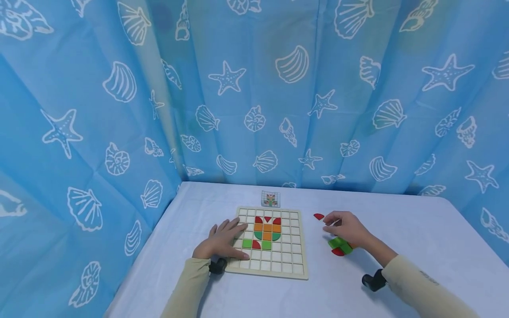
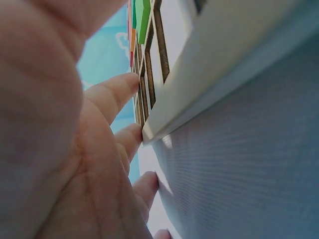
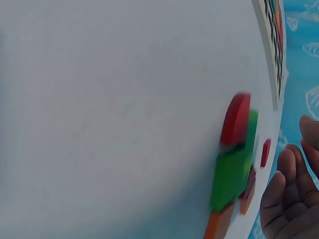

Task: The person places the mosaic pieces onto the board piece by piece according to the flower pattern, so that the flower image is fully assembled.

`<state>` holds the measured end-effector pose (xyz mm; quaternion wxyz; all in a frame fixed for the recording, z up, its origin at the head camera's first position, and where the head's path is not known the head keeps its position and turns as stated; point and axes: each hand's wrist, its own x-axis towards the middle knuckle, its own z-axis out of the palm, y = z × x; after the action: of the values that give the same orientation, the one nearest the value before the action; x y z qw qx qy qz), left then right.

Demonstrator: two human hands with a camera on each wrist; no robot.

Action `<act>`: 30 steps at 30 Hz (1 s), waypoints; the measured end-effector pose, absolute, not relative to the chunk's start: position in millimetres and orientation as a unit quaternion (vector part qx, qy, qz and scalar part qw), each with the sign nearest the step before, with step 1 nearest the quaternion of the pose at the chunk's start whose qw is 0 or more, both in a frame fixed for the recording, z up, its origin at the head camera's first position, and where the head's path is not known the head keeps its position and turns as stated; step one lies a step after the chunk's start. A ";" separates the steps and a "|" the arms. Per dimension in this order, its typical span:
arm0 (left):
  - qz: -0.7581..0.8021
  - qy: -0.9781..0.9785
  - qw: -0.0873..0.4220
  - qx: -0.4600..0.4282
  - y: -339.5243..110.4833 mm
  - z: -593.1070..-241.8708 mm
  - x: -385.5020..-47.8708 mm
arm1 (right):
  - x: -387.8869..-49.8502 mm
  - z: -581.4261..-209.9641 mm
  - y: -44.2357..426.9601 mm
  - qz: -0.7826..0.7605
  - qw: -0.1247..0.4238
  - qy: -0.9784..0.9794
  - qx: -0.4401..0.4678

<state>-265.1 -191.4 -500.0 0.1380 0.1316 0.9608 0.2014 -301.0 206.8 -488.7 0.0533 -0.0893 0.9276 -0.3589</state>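
My left hand (image 1: pixel 223 240) rests with spread fingers on the left side of a cream grid board (image 1: pixel 274 276). In the left wrist view, its fingertips touch the board's frame and the tabletop. Red, orange and green tiles form a tulip-like figure (image 1: pixel 267 228) on the grid. Below it, a red quarter-round tile (image 1: pixel 256 244) lies between two light green squares. My right hand (image 1: pixel 347 227) hovers over the table, fingers loosely bent, with no tile visible in it. Near its fingertips lies a loose red tile (image 1: pixel 319 216). A small pile of green, red and orange tiles (image 3: pixel 232 174) sits under the hand.
A small printed pattern card (image 1: pixel 271 199) lies just behind the board. The white-covered table (image 1: pixel 417 238) extends to the right of the pile. A blue curtain (image 1: pixel 254 88) with shells and starfish hangs behind and along the left.
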 end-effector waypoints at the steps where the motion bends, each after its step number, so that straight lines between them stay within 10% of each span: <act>1: 0.202 0.961 0.139 0.131 -190.9 -500.2 -265.1 | -301.0 -489.8 210.2 -0.357 0.053 0.929 -0.085; 30: 0.197 0.961 0.138 0.138 -191.0 -499.6 -265.7 | -287.3 -500.6 242.4 -0.339 0.065 0.937 -0.062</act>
<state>-265.7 -191.0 -499.6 0.1378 0.1378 0.9609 0.1968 -287.3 242.4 -500.6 0.0648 -0.0622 0.9366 -0.3387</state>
